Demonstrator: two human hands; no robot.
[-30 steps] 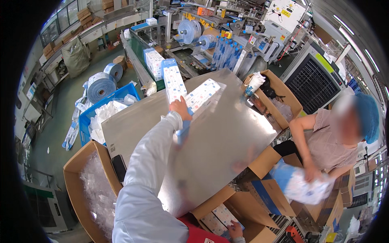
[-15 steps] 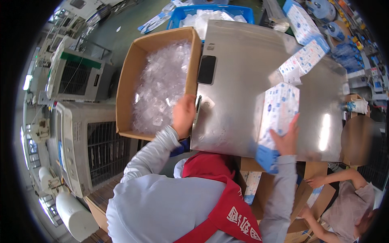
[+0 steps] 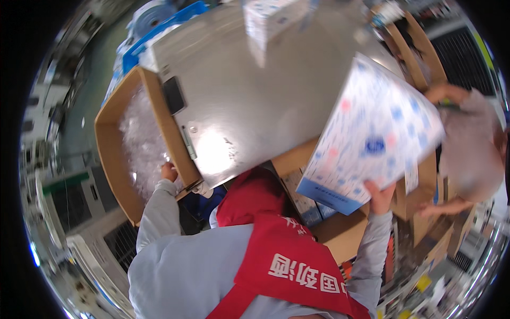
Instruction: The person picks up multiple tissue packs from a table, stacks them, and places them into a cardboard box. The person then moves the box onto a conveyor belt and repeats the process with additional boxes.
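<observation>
Lifted nearer now, white blue-dotted package [image 3: 372, 133] gripped by right hand [image 3: 380, 195]; left hand [image 3: 169, 171] grip unclear

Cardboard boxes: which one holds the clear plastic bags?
The open cardboard box left of the steel table, where the left hand reaches in; the boxes at right show none.

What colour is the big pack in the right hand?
The pack is white with blue and pink spots and a blue bottom edge, shown in the head view, held by the right hand.
</observation>
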